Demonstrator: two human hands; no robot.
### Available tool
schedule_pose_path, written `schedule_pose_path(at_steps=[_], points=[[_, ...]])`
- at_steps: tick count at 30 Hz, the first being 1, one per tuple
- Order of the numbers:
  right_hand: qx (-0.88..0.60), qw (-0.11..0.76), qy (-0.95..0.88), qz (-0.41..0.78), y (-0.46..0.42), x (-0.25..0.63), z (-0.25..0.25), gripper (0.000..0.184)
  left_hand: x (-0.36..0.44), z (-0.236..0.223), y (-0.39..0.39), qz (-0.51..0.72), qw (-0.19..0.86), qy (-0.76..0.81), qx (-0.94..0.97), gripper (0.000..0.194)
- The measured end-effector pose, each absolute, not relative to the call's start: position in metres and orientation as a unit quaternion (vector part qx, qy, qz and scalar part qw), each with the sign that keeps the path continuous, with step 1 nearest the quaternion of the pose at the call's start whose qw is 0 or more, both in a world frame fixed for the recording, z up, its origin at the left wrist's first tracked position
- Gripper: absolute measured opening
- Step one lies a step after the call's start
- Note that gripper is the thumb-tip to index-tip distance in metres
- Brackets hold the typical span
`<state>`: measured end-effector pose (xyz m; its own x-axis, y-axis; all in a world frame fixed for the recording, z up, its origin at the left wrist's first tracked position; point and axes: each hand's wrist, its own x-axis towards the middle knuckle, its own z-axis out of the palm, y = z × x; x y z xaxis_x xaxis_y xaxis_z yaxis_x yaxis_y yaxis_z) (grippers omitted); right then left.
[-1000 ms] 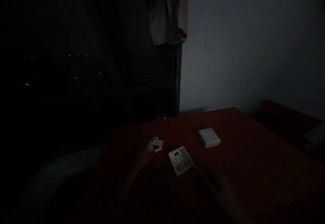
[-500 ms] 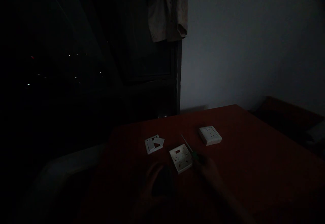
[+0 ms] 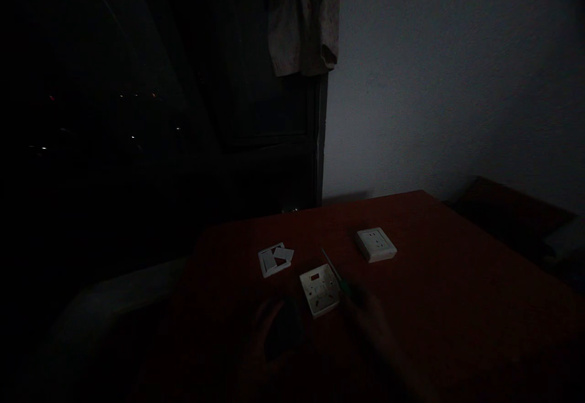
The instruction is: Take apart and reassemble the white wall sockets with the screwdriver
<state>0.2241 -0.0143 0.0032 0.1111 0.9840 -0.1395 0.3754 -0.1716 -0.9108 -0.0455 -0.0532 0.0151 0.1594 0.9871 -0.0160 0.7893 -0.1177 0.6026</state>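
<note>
My right hand (image 3: 372, 319) is closed round a screwdriver (image 3: 344, 285) with a green handle; its thin shaft points up and left past the box. Just left of it, a white square socket back box (image 3: 326, 313) lies with its hollow side up. In deep shadow, my left hand (image 3: 261, 330) grips a dark, blocky piece (image 3: 284, 328) whose kind I cannot make out. Beyond that hand lies a white cover frame (image 3: 261, 263) with loose flat white plates (image 3: 284, 254) on it. A complete white wall socket (image 3: 377, 244) sits farther right, its slotted face upward.
The reddish-brown table (image 3: 448, 281) reaches back to a pale wall (image 3: 439, 86). At the left is a dark window with small lights, and a cloth (image 3: 301, 31) hangs above. Another brown surface (image 3: 516, 205) stands behind at the right.
The view has shifted slightly. My left hand and the dark piece have moved a little left, and the screwdriver has shifted slightly left and down with my right hand.
</note>
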Motion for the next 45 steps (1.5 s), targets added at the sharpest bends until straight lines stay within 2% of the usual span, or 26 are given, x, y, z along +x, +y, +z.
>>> schedule_pose_path(at_steps=[6, 12, 18, 26, 37, 45], points=[[-0.639, 0.377, -0.529, 0.413, -0.027, 0.205, 0.005, 0.046, -0.039, 0.032, -0.045, 0.262, 0.243, 0.6, 0.716, 0.066], [-0.581, 0.432, -0.509, 0.466, -0.035, 0.195, 0.007, 0.047, -0.012, 0.04, -0.032, 0.275, 0.257, 0.568, 0.732, 0.068], [-0.583, 0.441, -0.475, 0.491, -0.037, 0.199, 0.008, 0.05, 0.004, 0.039, -0.021, 0.274, 0.293, 0.564, 0.722, 0.067], [-0.575, 0.444, -0.476, 0.496, -0.038, 0.198, 0.011, 0.043, 0.01, 0.036, -0.018, 0.26, 0.297, 0.566, 0.724, 0.066], [-0.575, 0.444, -0.486, 0.487, -0.039, 0.197, 0.012, 0.044, 0.006, 0.014, -0.015, 0.27, 0.291, 0.547, 0.737, 0.069], [-0.565, 0.452, -0.486, 0.49, -0.038, 0.197, 0.006, 0.046, 0.007, 0.018, -0.015, 0.263, 0.304, 0.548, 0.733, 0.066]])
